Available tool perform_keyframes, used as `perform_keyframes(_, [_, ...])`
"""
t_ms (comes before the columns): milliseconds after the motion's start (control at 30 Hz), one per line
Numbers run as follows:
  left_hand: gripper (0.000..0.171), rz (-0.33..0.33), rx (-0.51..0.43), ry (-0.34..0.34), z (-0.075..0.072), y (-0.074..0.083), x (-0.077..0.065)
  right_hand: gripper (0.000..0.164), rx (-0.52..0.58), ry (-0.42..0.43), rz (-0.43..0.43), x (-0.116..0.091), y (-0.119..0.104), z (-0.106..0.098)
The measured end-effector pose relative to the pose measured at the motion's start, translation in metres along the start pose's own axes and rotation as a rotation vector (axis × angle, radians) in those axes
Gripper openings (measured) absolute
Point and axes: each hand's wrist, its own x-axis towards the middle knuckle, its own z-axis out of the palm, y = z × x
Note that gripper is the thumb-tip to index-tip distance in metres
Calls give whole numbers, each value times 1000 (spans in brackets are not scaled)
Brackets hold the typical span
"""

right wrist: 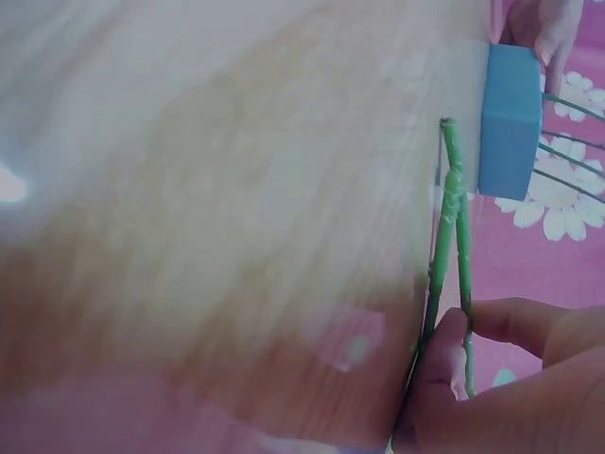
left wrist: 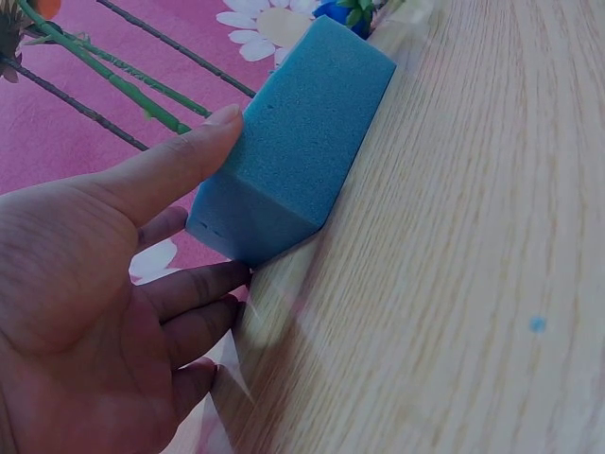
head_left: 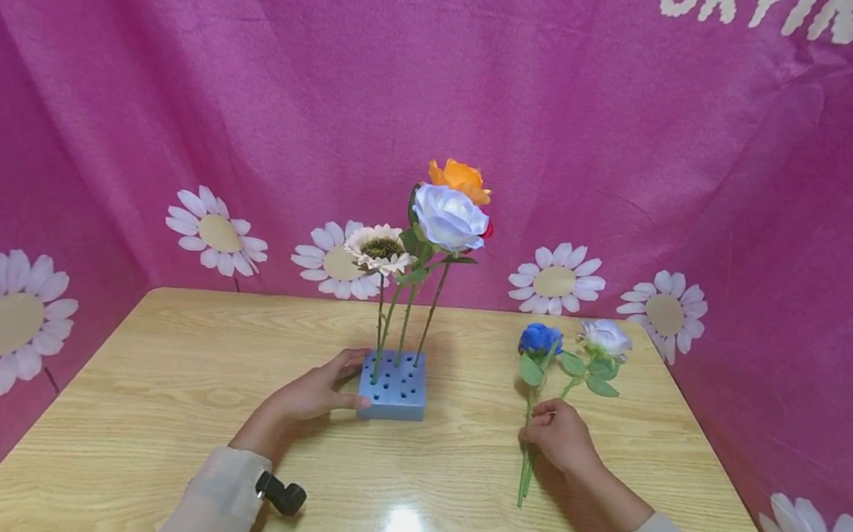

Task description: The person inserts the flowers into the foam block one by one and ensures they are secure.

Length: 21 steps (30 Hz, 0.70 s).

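My left hand [head_left: 317, 387] holds a blue foam block [head_left: 391, 409] by its left side, thumb at the near edge, index finger toward the back. Holes dot the block's top. In it stand a pale sunflower-like bloom [head_left: 381, 249], a pale lilac rose [head_left: 449, 218], an orange rose [head_left: 460, 178] and a red flower mostly hidden behind. To the right, my right hand [head_left: 566, 437] pinches a green stem [right wrist: 464, 251] between thumb and index finger. A blue rose [head_left: 539, 339] and a second pale rose [head_left: 605, 338] lie there with crossing stems; which one is pinched is unclear.
Everything stands on a light wood table [head_left: 186, 364]. A magenta cloth [head_left: 321, 82] printed with white daisies hangs behind and at both sides. Black wrist camera [head_left: 281, 493] is strapped to the left sleeve. Light glares off the table's near middle.
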Motion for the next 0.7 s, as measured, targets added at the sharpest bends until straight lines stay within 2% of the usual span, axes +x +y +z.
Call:
perform_keyframes(100, [86,17,5,1,0,0,-1,39,37,-24,-2,3,1,-3])
perform_keyframes(267, [86,3,2,3,1,1,-1,31,108,-71,12,5,3,-11])
perform_keyframes(400, [86,-21,7,4,1,2,-2,30,162,-122,19,4,3,-17])
perform_keyframes(567, [87,-48,-8,13,1,3,-2,38,367,-259,60,6,-1,-23])
perform_keyframes(700, [88,-54,-14,14,2,4,-2,52,511,-348,115,6,-3,-26])
